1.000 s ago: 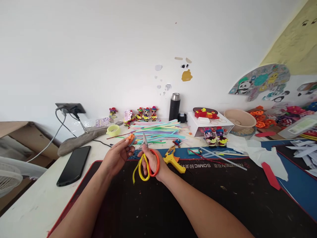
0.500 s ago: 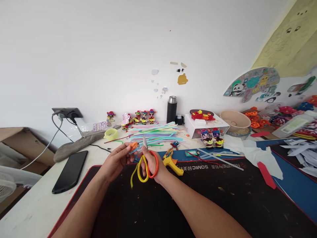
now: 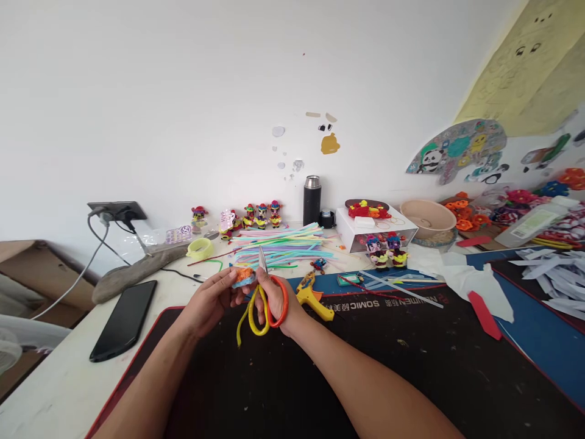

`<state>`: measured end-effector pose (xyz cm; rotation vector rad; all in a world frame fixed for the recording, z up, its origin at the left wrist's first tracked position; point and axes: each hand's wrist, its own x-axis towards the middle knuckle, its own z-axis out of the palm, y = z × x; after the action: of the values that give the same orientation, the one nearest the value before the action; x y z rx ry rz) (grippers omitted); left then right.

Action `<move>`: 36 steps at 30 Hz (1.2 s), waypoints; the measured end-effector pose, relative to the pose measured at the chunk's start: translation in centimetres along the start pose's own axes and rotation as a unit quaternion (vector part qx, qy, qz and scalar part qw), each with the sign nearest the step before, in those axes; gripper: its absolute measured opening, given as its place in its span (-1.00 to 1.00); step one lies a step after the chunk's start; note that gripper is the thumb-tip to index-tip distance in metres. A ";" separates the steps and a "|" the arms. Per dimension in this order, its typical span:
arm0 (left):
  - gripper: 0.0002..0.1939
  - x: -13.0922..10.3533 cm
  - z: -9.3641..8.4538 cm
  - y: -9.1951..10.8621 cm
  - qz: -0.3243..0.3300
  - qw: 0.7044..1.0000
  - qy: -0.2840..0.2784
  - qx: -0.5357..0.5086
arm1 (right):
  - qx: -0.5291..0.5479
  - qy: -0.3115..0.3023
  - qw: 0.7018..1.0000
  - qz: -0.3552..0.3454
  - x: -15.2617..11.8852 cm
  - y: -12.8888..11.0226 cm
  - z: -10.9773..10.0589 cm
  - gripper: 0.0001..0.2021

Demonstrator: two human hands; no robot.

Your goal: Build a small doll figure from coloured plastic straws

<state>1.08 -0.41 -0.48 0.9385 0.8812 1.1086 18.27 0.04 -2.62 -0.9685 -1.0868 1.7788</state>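
Scissors (image 3: 286, 300) and orange-and-blue piece (image 3: 243, 277), both held up L of my landmark, the yellow glue gun (image 3: 313, 300), which lies across the far edge of the black mat (image 3: 292, 378). My L hand (image 3: 210, 302), well L of the gun, pinches the piece btwn thumb & fingers. My R hand (image 3: 278, 300), just L of the gun, is closed round the scissors, thumb near the pivot, handle rings hanging toward me; can't tell if any finger passes thru a ring. Blades, nearly together, point away from me, just beside the piece; contact can't be made out. Beyond the gun: a small blue-and-red item (image 3: 319, 265), close by; farther back & L, a pile of pastel stems (image 3: 292, 238) on the desk (image 3: 55, 372). Step, in my judgement: close handwork on the piece, prob. trimming or adjusting, w/ scissors at the ready. Next move calls for a steady L pinch, fingertips clear of the blades, & (if cutting) a R grip reset on the rings.
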 end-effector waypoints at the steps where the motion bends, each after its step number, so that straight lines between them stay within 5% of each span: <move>1: -0.69 0.0 0.0 0.0 -0.002 1.000 0.002 0.001 | -0.001 0.003 1.000 0.000 0.0 0.0 0.0 -0.31; 36: -0.68 0.2 -0.4 -0.3 0.008 1.000 0.004 0.023 | -0.005 -0.005 1.000 0.006 -0.1 0.3 0.3 -0.28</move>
<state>0.82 -0.16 -0.92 0.9817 0.9103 1.1109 17.95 -0.19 -2.76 -0.9746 -1.0998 1.7916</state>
